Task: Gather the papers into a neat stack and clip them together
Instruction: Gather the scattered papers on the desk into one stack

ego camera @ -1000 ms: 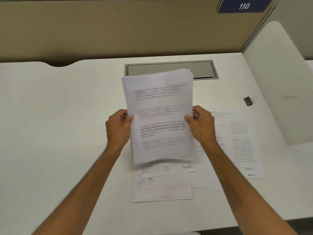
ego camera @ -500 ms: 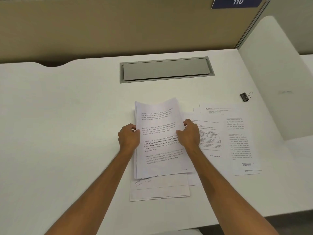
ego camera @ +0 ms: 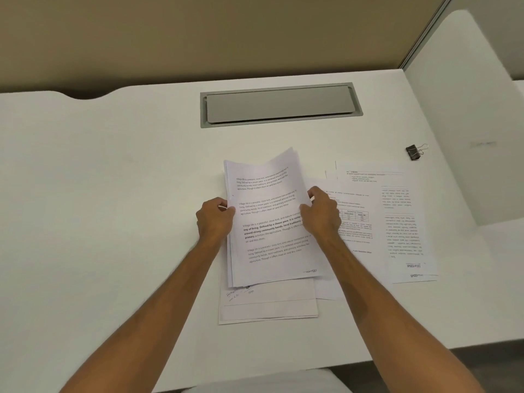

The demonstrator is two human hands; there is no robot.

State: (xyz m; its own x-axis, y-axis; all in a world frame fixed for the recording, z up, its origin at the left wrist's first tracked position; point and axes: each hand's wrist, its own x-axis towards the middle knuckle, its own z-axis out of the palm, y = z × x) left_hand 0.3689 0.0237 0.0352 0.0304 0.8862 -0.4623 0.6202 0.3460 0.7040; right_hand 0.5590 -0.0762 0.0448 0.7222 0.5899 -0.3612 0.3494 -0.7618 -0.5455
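Both hands grip a thick stack of white printed paper sheets (ego camera: 269, 222) at the middle of the white bench (ego camera: 113, 194). The left hand (ego camera: 214, 219) pinches its 9 o'clock edge, the right hand (ego camera: 321, 214) its 3 o'clock edge, fingers (ego camera: 307, 209) curled closed over the sheets. More loose white sheets (ego camera: 397, 222) lie at 3 o'clock, others (ego camera: 269, 304) at 6 o'clock beneath. A small black binder clip (ego camera: 413, 152) sits at 2 o'clock, well apart. A grey rectangular cable hatch (ego camera: 280, 104) lies at 12 o'clock.
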